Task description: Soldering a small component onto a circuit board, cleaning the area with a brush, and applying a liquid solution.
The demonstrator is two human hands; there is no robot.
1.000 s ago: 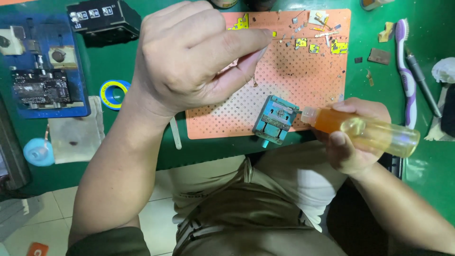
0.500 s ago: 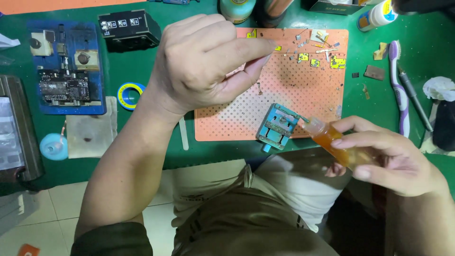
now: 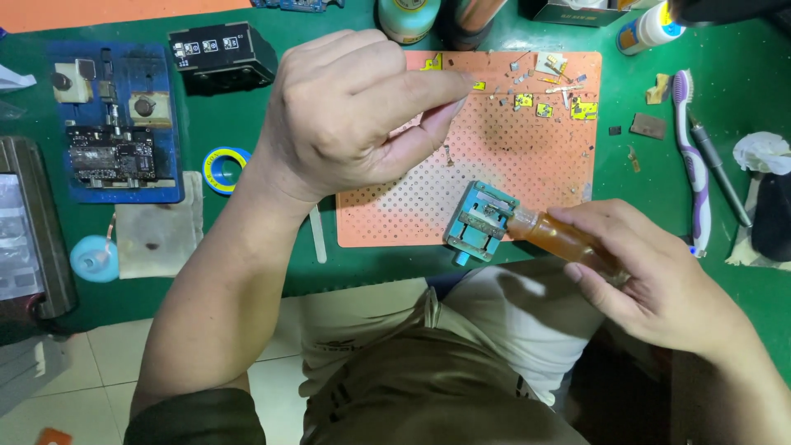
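Gripping a clear plastic syringe-like tube of amber fluid (image 3: pixel 568 239), the right hand (image 3: pixel 659 280) wraps its fingers around the barrel and points the nozzle leftward, so that the tip touches or nearly touches the right side of a small teal metal clamp fixture (image 3: pixel 479 222). That fixture sits at the lower edge of a salmon-orange perforated work mat (image 3: pixel 395 210), close to the front edge of the green bench (image 3: pixel 247 272).

The left hand (image 3: pixel 354 115) is raised above the mat, its fingers curled in and the thumb and forefinger pinched together; something thin and pale may lie between the fingertips, but it is too small to tell what.

Along the far edge of the mat lie scattered small yellow and grey electronic parts (image 3: pixel 548 91). To the right of the mat rest a white and purple toothbrush (image 3: pixel 690 165) and, just beside it, a dark slim pen-like tool (image 3: pixel 721 173), with a crumpled white tissue (image 3: pixel 762 150) further right. To the left of the mat sit a small yellow and blue tape roll (image 3: pixel 224 167), a pale square pad (image 3: pixel 158 224), a light blue round spool (image 3: pixel 93 257) and a blue board holder with a dark circuit board (image 3: pixel 111 132). A black box-shaped device (image 3: pixel 221 56) stands behind these. The person's khaki trousers (image 3: pixel 428 379) fill the lower view.
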